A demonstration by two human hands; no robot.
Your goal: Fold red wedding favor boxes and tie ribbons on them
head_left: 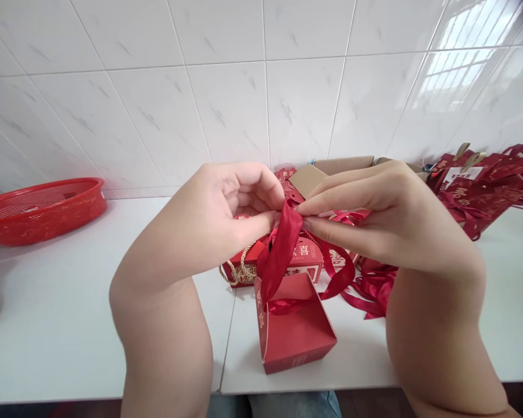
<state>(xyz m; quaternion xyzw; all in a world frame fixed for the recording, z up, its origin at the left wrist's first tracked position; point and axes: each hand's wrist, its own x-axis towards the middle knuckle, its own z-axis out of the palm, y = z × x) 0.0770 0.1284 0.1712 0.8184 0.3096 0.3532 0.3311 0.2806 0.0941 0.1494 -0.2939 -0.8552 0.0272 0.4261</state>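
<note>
A dark red satin ribbon (283,249) is pinched between my two hands above a small red gift box (298,342). My left hand (246,200) closes thumb and fingers on it from the left. From the right, my right hand (357,215) grips it between thumb and forefinger. The ribbon runs down into the box, which stands open toward me on the table, and a loop of it hangs to the right. Exactly how the ribbon crosses at my fingertips is hidden. Just behind stands another red box (244,270) with a gold twisted cord handle.
Loose red ribbons (375,290) lie beside my right forearm. Several red gift bags (475,191) stand at the right by the tiled wall (226,110). A cardboard box (348,165) is at the back. On the left of the white table (70,325) sits a red mesh basket (47,223).
</note>
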